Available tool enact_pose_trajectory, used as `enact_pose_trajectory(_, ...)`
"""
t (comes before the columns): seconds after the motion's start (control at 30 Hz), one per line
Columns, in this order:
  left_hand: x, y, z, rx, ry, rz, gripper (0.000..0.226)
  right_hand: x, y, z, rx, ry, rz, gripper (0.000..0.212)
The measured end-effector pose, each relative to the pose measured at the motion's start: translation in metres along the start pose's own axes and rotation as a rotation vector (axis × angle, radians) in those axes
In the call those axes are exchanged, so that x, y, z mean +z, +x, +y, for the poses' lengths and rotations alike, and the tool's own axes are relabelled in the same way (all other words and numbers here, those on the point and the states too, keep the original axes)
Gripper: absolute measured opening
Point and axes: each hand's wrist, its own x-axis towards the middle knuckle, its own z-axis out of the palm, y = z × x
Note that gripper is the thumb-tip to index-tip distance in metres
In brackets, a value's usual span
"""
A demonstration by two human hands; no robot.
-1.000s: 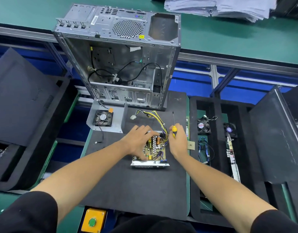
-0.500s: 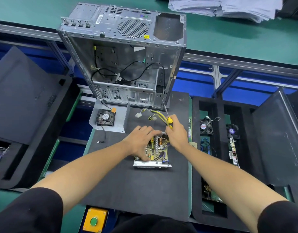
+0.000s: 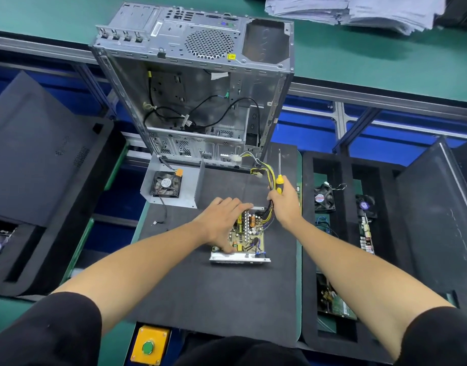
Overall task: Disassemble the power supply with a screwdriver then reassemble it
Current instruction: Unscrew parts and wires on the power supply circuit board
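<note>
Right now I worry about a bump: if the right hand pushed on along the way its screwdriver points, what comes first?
Probably the computer case: the screwdriver in the right hand points up-frame toward its lower right corner. Depth is unclear.

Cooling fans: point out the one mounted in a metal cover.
It is the black square fan left of the open power supply, fixed in the grey bent-metal cover on the mat. The other fans lie loose in black foam trays.
</note>
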Motion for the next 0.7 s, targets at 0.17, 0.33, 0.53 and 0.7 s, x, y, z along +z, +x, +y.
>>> enact_pose_trajectory(0.17,0.000,-0.001,0.000,0.006,-0.009,-0.006,0.137,0.004,0.001,-0.008,-0.006,-0.120,-0.029,0.012)
enact_pose_trajectory(0.33,0.000,-0.002,0.000,0.017,-0.024,-0.007,0.137,0.003,-0.009,-0.013,-0.290,-0.601,0.074,0.019)
enact_pose_trajectory(0.53,0.006,-0.016,-0.008,0.014,-0.190,0.129,0.129,0.009,-0.013,-0.022,-0.280,-0.801,-0.060,0.025)
enact_pose_trajectory(0.7,0.016,-0.055,-0.032,-0.151,-0.366,0.270,0.095,0.025,-0.023,-0.027,-0.342,-0.798,-0.104,0.031)
